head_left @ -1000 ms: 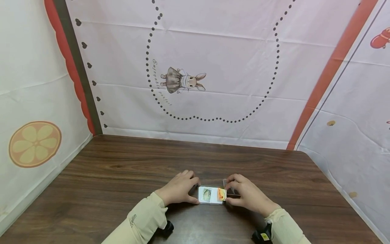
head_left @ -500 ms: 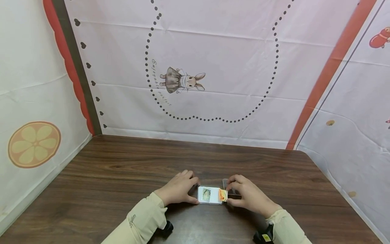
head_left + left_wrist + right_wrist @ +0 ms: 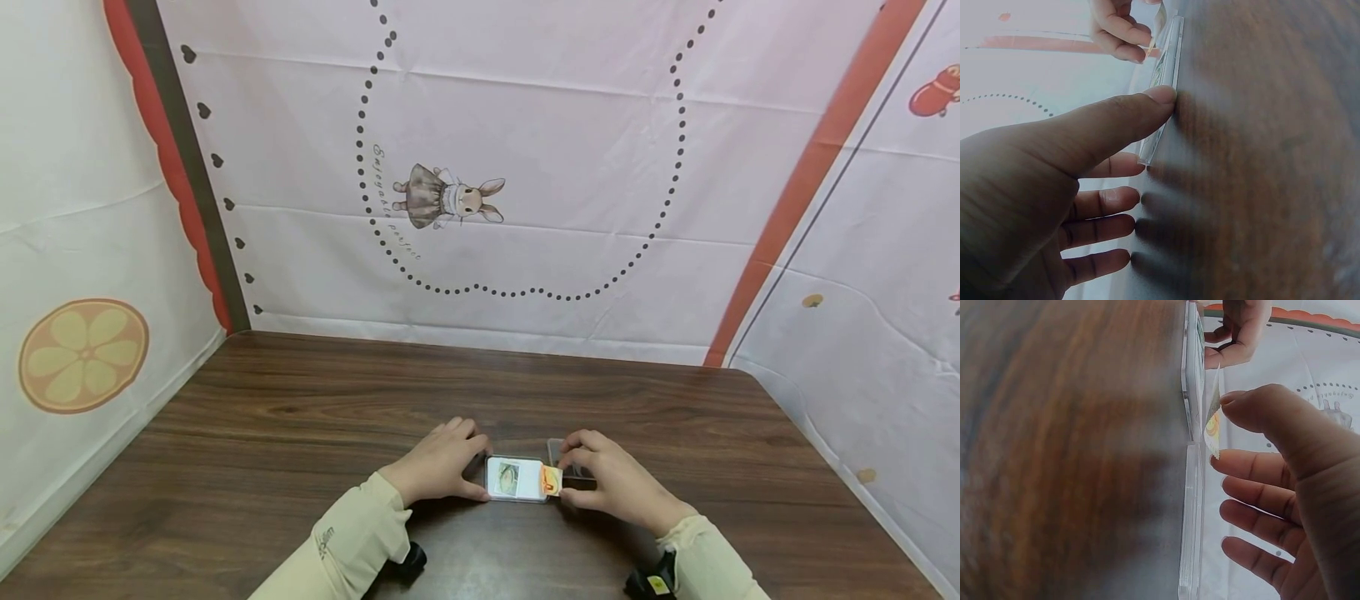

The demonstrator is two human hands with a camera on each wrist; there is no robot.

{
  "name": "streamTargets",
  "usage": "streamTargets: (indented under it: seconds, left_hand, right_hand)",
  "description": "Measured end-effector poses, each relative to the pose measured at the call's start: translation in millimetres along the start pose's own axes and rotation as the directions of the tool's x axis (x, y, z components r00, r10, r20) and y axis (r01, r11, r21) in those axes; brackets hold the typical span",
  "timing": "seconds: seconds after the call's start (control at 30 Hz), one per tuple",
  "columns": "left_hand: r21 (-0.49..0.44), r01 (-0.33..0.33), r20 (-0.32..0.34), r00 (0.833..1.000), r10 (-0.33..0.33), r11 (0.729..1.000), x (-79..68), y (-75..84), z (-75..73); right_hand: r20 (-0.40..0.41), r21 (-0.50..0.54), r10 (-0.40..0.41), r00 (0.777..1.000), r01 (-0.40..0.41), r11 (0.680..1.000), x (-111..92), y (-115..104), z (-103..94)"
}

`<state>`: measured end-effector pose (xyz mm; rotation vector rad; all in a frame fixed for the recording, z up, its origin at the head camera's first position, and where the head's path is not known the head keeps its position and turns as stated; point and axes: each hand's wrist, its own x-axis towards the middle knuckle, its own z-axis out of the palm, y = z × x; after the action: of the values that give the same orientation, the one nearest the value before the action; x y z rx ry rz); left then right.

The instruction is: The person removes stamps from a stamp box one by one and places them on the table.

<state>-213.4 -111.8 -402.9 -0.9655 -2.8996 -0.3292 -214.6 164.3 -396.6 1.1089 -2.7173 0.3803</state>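
A clear flat plastic case (image 3: 528,480) lies on the table, holding a white card with a green picture (image 3: 507,478). My left hand (image 3: 442,467) grips the case's left end, thumb on the near edge and index finger on the far one. My right hand (image 3: 611,479) holds a small orange-and-yellow picture card (image 3: 551,481) by its edges, between thumb and index fingertip. In the right wrist view this card (image 3: 1212,427) is tilted and bowed, standing up over the end of the case; its left side overlaps the case in the head view.
A clear plastic lid or second case half (image 3: 556,451) lies flat at the case's right end, partly hidden under my right hand. The dark wooden table (image 3: 360,392) runs back to a printed cloth wall (image 3: 585,167). Cloth also hangs at both sides.
The orange-and-yellow card has slid slightly to the right with my right hand, farther past the case's right end. My left hand and the case stay nearly still.
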Motion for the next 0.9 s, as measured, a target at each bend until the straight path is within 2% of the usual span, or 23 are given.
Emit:
streamTargets:
  seconds: [0.9]
  left_hand:
    - [-0.005,0.003,0.007,1.0,-0.003,1.0,0.5,-0.1,0.2]
  right_hand:
    - [0.019,0.01,0.035,0.999,-0.035,0.999,-4.2,0.5,-1.8]
